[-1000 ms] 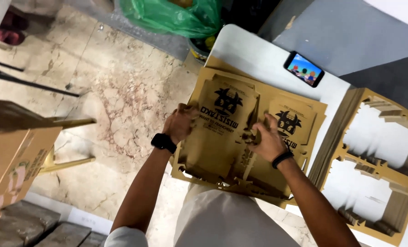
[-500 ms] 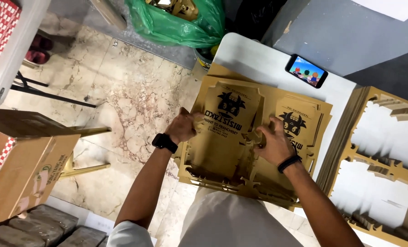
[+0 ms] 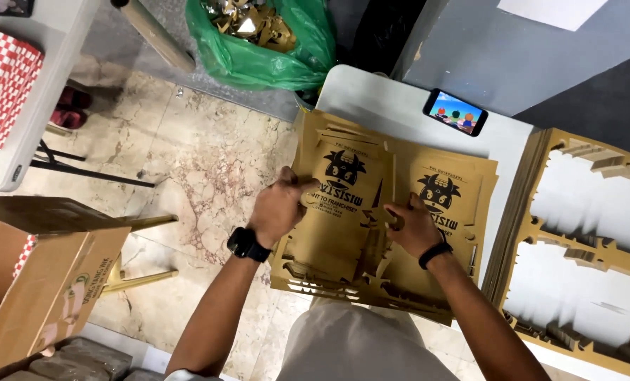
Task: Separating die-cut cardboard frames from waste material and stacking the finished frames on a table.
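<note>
At the far left of the frame a red-checked cloth is seen on a grey table, and below it, at lower left, an open carton stands on the marble floor. At upper centre a green bag of brown offcuts is slumped against the wall. Just right of centre a stack of die-cut brown sheets, printed with a black cartoon figure, is laid on a white table, its near edge overhanging toward the body. The left hand, a black watch at its wrist, is closed on the left edge of the top sheet, thumb on the printed face and fingers curled beneath. The right hand, a black band at its wrist, is pressed on the middle of the stack, fingers bent narrow at the cut line between the two printed panels; whether a tab is pinched there cannot quite be told. The piece is best freed by being held flat with the right hand while the edge is lifted slowly with the left, so that the small nicks are torn cleanly and the print is not creased. Further right a phone with a lit screen is propped near the wall, and at far right a pile of emptied frames is stacked, just beside the sheets.
</note>
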